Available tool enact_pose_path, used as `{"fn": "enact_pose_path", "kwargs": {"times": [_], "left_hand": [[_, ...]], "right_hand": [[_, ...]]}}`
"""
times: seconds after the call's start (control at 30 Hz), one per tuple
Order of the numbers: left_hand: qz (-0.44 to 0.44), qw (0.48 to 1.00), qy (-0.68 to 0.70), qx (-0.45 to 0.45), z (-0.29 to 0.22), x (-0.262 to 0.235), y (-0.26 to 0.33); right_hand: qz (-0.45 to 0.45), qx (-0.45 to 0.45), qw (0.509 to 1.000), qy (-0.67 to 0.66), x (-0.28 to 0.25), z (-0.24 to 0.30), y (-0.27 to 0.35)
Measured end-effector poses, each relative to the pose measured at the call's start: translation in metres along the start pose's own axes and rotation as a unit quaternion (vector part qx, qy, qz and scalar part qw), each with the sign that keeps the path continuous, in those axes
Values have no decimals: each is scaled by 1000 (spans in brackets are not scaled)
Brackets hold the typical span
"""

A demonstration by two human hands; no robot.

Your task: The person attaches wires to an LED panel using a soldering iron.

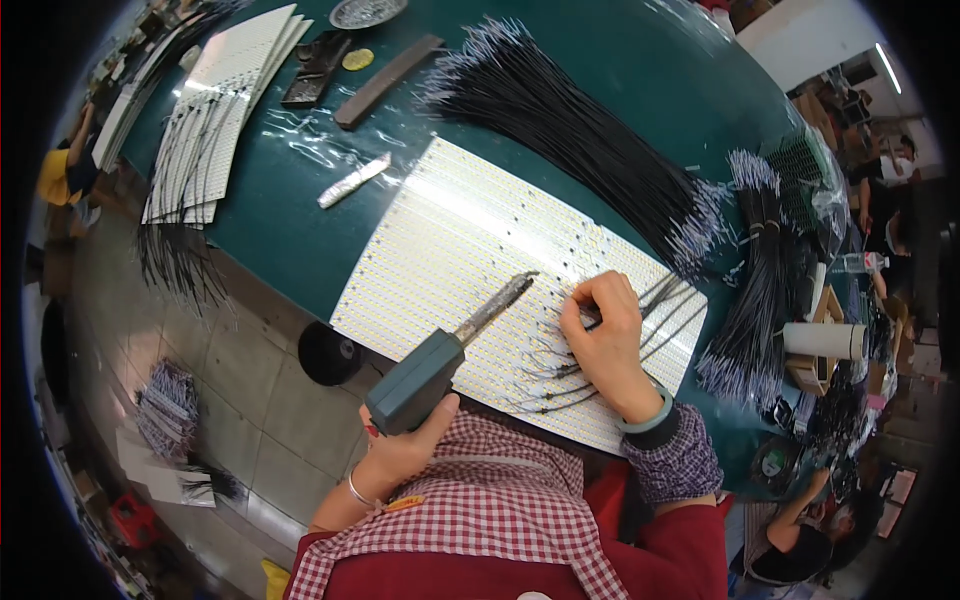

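Observation:
My left hand (408,448) is wrapped round the dark green handle of a soldering gun (418,378). Its metal barrel points up and right, with the tip over a white LED board (425,255) dotted with small yellow chips. On the board's right half, my right hand (610,345) pinches thumb and fingers together on a black wire, partly hidden under the palm. Several short black wires (560,372) with pale stripped ends lie across the board below and beside this hand. The soldering tip is left of the right fingertips, apart from them.
A big bundle of black wires (590,120) lies beyond the board, and another bundle (755,290) to the right. Wired white boards (225,110) are stacked far left. A brown bar (388,82), a foil-wrapped stick (354,181) and a metal dish (366,10) rest on the green table.

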State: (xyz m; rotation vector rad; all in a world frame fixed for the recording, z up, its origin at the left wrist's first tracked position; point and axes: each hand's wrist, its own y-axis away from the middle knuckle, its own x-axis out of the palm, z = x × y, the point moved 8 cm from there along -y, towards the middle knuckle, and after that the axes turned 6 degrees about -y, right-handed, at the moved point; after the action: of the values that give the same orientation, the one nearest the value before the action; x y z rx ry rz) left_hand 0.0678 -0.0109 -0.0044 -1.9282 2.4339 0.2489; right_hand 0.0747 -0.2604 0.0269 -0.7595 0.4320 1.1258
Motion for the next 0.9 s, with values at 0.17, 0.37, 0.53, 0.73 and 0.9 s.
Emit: {"fn": "enact_pose_path", "kwargs": {"times": [0.17, 0.37, 0.53, 0.73, 0.9], "left_hand": [[-5, 1000, -4, 13, -7, -11, -8], [-59, 996, 62, -16, 5, -32, -14], [-83, 989, 60, -108, 17, -52, 2], [-163, 985, 52, -12, 24, -73, -3], [-202, 977, 68, 11, 20, -74, 11]], "right_hand": [[118, 97, 986, -65, 0, -11, -12], [94, 40, 989, -106, 10, 1, -113], [134, -89, 983, -91, 100, 32, -182], [68, -184, 976, 98, 150, 36, -217], [60, -109, 983, 135, 164, 30, -220]]}}
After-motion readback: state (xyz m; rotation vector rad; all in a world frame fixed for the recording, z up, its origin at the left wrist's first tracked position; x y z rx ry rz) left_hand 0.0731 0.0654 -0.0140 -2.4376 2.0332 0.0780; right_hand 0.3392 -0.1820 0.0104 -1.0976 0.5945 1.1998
